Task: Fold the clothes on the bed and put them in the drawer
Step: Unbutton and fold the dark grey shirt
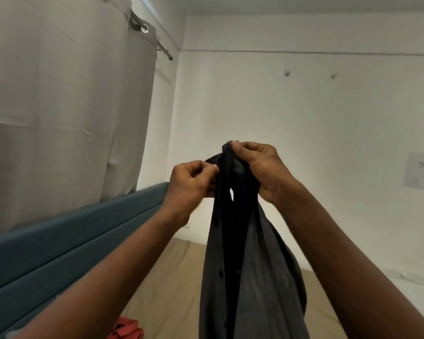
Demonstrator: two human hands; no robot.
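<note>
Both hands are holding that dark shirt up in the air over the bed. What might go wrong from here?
1. The left hand and right hand grip the dark shirt close together at its bunched top, so it hangs twisted and may fold crooked.
2. The left hand seems to pinch only an edge, which might slip free.
3. A red garment lies below, and the shirt might land on it.

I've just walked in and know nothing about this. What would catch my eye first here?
A dark buttoned shirt hangs mid-view, held up at its top: the left hand pinches one edge, the right hand grips the bunched cloth beside it. On the left a pale curtain falls behind a blue headboard, and a red garment lies on the bed at the bottom edge.
</note>
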